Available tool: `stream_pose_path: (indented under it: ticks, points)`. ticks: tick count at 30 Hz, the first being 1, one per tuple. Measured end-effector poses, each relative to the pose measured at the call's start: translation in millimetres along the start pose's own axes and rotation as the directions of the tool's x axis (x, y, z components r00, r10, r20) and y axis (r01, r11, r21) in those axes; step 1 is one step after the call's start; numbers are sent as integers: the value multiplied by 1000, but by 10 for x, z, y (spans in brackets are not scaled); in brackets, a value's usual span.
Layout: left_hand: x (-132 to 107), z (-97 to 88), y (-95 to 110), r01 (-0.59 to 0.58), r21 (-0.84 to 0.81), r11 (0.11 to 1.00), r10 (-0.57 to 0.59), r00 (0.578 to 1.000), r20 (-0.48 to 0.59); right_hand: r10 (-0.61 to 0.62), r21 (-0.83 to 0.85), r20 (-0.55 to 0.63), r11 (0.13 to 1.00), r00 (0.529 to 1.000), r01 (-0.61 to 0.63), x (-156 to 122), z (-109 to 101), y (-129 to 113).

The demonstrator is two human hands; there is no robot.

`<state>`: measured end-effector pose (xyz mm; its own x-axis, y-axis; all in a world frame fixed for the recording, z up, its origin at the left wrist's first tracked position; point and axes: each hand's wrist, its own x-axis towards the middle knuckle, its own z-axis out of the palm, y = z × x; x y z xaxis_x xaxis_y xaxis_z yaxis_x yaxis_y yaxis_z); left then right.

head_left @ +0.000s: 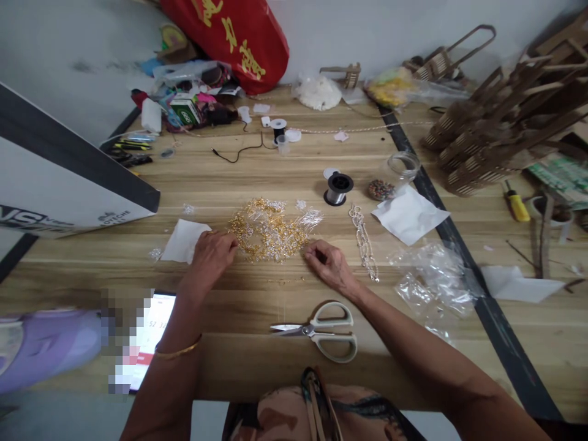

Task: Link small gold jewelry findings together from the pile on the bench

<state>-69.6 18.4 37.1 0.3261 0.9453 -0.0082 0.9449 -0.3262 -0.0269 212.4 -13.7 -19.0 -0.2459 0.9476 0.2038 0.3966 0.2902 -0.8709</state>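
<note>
A loose pile of gold and clear beaded strands lies in the middle of the wooden table. My left hand is at the pile's left edge, fingers curled together, partly over a white paper sheet. At the right edge my right hand has its thumb and fingers pinched together. What either hand holds, if anything, is too small to make out. A thin gold chain lies between the hands, nearer me. Below it, scissors rest with their blades slightly apart, pointing left.
Right of the pile are a silver chain, a wire spool, a bead jar and clear plastic bags. A lit phone lies by my left forearm. Wooden racks and a red bag stand farther back.
</note>
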Motion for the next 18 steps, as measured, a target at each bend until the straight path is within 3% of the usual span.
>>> stream_pose_path:
  ticks: [12,18]
  points:
    - [20,84,170,-109,-384,917,122,993,8,2,-4,-11,1000,1000,-2,-3,6,17]
    - [-24,27,218,-117,-404,907,146,988,41,11,-12,-8,1000,1000,-11,-4,8,25]
